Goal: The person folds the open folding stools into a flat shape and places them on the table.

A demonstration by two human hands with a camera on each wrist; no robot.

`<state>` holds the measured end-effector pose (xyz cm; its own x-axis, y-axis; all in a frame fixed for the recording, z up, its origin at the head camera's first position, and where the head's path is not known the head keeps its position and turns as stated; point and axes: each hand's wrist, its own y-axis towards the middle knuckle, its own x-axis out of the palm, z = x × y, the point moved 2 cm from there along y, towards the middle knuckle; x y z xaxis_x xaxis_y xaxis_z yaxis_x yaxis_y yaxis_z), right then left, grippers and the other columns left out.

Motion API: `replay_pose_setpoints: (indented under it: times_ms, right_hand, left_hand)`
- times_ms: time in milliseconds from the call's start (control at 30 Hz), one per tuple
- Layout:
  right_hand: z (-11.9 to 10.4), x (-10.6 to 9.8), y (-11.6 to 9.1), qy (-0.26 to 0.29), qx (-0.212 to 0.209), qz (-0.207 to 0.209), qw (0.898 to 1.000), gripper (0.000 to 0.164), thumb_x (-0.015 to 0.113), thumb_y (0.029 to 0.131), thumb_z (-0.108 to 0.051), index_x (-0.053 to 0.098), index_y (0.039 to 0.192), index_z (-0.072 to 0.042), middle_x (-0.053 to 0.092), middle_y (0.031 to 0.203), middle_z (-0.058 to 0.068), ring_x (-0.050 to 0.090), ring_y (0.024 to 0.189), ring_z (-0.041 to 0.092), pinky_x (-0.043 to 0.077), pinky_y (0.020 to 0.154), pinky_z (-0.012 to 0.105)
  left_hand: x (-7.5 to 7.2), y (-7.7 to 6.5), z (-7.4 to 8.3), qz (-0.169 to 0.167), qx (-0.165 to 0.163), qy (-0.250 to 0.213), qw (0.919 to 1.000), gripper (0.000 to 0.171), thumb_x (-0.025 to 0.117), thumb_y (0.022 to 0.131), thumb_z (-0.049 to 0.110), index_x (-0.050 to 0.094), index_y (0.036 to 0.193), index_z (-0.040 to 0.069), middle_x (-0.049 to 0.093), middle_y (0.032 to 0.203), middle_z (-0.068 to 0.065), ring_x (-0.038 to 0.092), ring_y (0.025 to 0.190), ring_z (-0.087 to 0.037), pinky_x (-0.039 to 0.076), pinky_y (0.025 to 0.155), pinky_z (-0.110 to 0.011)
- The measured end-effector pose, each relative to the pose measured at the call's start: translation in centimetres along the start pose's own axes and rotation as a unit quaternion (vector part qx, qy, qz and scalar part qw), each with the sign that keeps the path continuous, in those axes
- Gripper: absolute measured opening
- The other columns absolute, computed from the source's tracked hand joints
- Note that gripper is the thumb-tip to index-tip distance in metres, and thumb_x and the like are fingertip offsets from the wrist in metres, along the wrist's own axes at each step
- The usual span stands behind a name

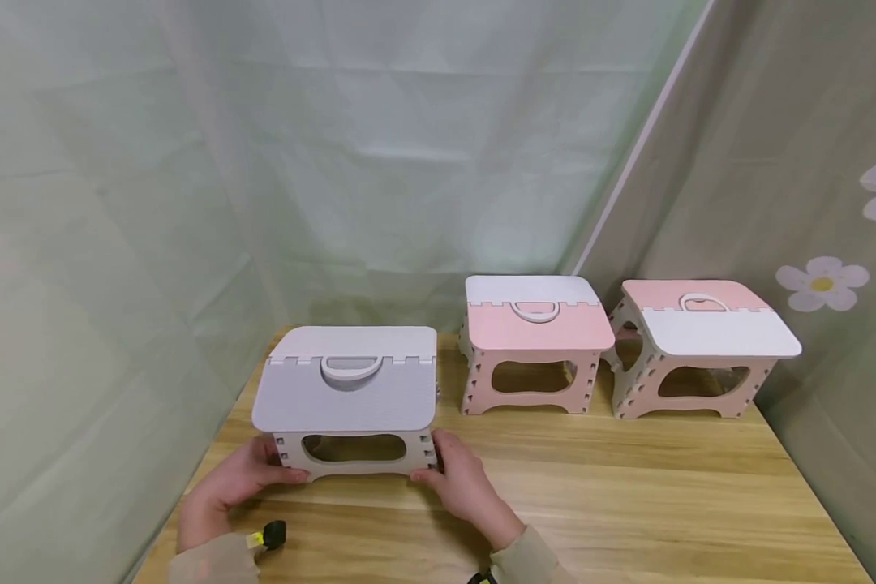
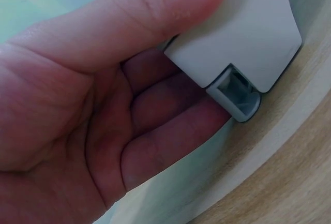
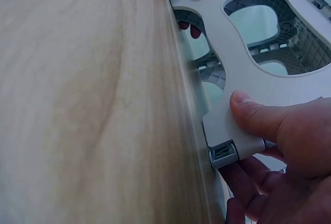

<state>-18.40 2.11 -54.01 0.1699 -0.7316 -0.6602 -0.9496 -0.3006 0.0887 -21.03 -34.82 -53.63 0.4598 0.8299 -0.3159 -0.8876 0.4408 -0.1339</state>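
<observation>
A white and light-grey folding step stool (image 1: 343, 405) stands unfolded at the left of the wooden table, its curved carry handle (image 1: 351, 371) on top. My left hand (image 1: 237, 478) grips the lower left leg, thumb across the front panel and fingers behind the leg. At the lower right leg, my right hand (image 1: 463, 483) holds it the same way. The left wrist view shows the leg's grey foot (image 2: 238, 97) close beside the fingers. In the right wrist view the front panel (image 3: 240, 63) with its oval cutout appears, both thumbs pressing on it.
Two more unfolded stools stand to the right: one with a pink and white top (image 1: 540, 324), and another with a white and pink top (image 1: 723, 328). The wooden table (image 1: 628, 503) is bordered by pale curtains (image 1: 409, 146) behind and at the sides.
</observation>
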Motion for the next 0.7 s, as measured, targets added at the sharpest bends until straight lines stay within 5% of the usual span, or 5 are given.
replay_pose_setpoints:
  times_ms: [700]
  right_hand:
    - [0.07,-0.11,0.03,0.011,-0.001,-0.006,1.000,0.047,0.087,0.091,-0.032,0.063,0.125,-0.011,0.066,0.111,-0.002,0.063,0.103,0.018,0.053,0.089,0.043]
  left_hand:
    - [0.04,-0.04,0.08,0.000,0.000,0.006,1.0000,0.040,0.084,0.094,0.011,0.068,0.125,-0.009,0.077,0.117,-0.015,0.071,0.100,-0.015,0.056,0.087,-0.027]
